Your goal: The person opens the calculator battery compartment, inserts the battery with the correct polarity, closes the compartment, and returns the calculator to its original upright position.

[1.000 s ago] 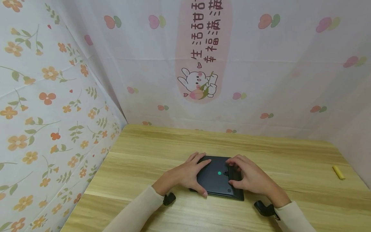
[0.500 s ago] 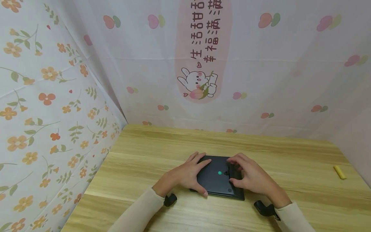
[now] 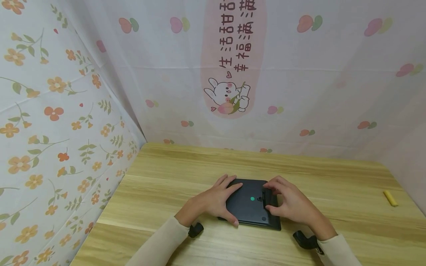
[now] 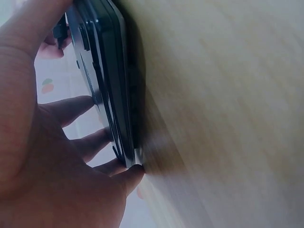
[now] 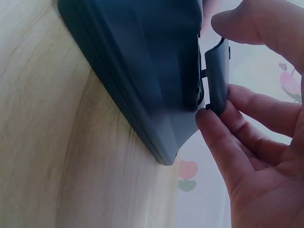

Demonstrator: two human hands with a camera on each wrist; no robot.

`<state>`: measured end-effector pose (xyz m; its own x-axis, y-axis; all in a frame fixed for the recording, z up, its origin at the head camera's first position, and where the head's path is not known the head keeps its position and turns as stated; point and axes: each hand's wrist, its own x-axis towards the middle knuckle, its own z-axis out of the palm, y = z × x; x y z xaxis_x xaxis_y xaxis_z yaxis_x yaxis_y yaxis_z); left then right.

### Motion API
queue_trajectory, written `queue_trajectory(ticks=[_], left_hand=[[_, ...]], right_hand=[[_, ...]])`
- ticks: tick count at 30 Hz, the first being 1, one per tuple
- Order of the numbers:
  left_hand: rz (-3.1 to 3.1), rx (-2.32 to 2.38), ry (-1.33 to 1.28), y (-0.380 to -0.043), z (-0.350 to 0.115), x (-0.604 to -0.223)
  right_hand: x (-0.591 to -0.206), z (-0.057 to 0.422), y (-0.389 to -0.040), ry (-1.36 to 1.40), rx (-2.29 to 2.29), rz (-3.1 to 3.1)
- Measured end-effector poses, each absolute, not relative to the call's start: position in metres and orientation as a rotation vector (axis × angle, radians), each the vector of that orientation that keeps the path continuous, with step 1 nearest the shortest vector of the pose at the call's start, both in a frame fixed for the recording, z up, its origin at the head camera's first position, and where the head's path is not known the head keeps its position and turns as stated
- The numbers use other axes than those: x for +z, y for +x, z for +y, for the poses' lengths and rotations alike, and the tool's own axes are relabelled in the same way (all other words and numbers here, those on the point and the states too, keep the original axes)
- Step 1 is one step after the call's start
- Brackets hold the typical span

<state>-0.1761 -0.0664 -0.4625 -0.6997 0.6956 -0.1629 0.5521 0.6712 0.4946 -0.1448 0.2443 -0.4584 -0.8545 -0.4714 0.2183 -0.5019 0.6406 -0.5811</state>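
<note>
Head view: One wooden table (image 3: 159,192), backed by a white printed cloth (image 3: 166,81); a floral cloth (image 3: 66,74) at left. One flat black device (image 3: 242,203), lying on the table between both hands, with a green dot sticker (image 3: 252,198) on its upper face. Left hand (image 3: 217,201): spread wide over the device's left end, thumb at the near edge, fingers toward the far side, resting on it. Right hand (image 3: 289,202): thumb and fingers bent toward each other over the device's right part. One yellow stick (image 3: 390,198), lying well apart near the table's right edge. Two beige sleeves (image 3: 163,242), each with a black wrist mount (image 3: 196,229) near its cuff.

Left wrist view: Device seen edge-on along the tabletop. Left fingers lie apart, tips at its upper face and edge; one fingertip reaches the table beside it.

Right wrist view: One small dark cover (image 5: 218,76), pinched between right thumb and fingers at its two ends. It is tilted up from the device beside a slot, a narrow gap showing between; whether its tab touches the device, cannot tell.
</note>
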Motion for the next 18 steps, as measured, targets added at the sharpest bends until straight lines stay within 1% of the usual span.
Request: queue_trajectory(ticks=[18], left_hand=[[2.551, 0.589, 0.987, -0.1752, -0.0659, -0.4609]], right_hand=[[-0.4582, 0.2484, -0.1441, 0.831, 1.054, -2.788]])
